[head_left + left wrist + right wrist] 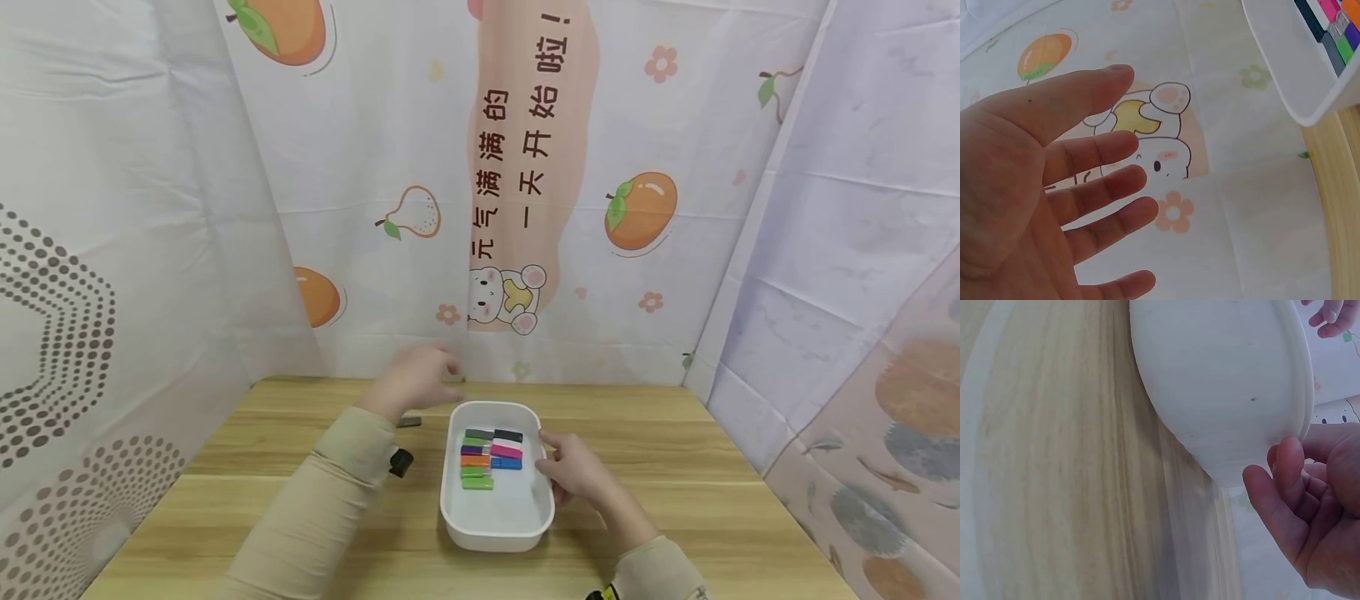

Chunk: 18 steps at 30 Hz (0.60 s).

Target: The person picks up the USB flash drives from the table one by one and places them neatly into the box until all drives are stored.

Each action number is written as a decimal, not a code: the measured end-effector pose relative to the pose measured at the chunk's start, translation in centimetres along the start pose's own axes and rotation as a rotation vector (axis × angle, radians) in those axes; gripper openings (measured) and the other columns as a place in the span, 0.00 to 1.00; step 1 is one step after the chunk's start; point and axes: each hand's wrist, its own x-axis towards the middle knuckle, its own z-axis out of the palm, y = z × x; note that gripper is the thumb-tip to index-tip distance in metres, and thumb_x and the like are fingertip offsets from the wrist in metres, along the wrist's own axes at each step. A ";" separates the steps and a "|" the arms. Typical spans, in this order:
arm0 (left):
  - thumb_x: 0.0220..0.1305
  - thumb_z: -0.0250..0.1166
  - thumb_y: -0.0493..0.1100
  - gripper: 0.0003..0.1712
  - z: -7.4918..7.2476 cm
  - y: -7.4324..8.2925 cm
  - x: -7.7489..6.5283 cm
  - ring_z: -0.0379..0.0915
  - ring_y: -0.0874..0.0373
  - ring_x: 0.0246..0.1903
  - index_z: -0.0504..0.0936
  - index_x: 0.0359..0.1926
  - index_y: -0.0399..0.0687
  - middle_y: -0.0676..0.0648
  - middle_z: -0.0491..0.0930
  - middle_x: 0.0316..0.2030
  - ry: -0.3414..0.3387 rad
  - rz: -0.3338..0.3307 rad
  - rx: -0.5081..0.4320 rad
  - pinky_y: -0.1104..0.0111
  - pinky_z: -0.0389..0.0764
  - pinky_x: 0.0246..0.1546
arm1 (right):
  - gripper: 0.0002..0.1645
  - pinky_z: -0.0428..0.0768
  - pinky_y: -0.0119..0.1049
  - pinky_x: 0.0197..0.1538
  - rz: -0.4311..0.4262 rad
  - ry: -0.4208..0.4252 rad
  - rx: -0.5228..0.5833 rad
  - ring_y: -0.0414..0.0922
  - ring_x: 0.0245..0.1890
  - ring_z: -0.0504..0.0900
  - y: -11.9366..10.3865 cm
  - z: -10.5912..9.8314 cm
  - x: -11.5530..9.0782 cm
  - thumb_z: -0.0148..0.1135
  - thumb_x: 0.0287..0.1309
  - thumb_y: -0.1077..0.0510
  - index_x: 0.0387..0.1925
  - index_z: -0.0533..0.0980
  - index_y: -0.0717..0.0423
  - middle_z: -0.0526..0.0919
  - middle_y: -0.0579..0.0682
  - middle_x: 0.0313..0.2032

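A white plastic tray [498, 533] stands on the table with several USB sticks [475, 461] lying in two columns inside, among them green, purple, orange, pink, blue and black ones. My right hand [576, 467] grips the tray's right wall at the rim; in the right wrist view, fingers [1272, 506] lie against its outer side. Over the table by the tray's far left corner, my left hand [422, 382] is held up. Its fingers [1110, 212] are spread and hold nothing in the left wrist view. A small grey stick [408, 422] lies on the table under the left wrist.
The wooden table [645, 517] ends at a printed curtain [360, 275] at the back, with more curtains at both sides. A small black object [401, 462] shows beside the left sleeve.
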 end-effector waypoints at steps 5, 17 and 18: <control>0.59 0.75 0.57 0.25 -0.5 -1.3 -0.1 0.77 0.48 0.53 0.86 0.52 0.50 0.46 0.79 0.57 0.006 -0.031 -0.045 0.53 0.79 0.54 | 0.38 0.84 0.49 0.23 0.019 -0.003 -0.003 0.45 0.11 0.75 0.0 0.0 0.0 0.63 0.67 0.64 0.74 0.61 0.66 0.76 0.54 0.18; 0.61 0.73 0.57 0.39 0.8 -5.4 -0.3 0.71 0.44 0.62 0.74 0.69 0.48 0.41 0.72 0.67 0.039 -0.056 -0.132 0.47 0.73 0.60 | 0.39 0.84 0.46 0.24 0.046 0.001 -0.002 0.48 0.12 0.76 0.0 0.0 -0.1 0.63 0.67 0.63 0.75 0.61 0.64 0.76 0.55 0.20; 0.60 0.73 0.57 0.39 1.0 -5.7 -0.3 0.72 0.44 0.62 0.74 0.69 0.48 0.41 0.72 0.67 0.040 -0.064 -0.139 0.46 0.74 0.60 | 0.39 0.84 0.46 0.23 0.044 0.000 -0.004 0.48 0.12 0.76 0.0 0.0 -0.1 0.63 0.67 0.63 0.75 0.61 0.64 0.76 0.55 0.20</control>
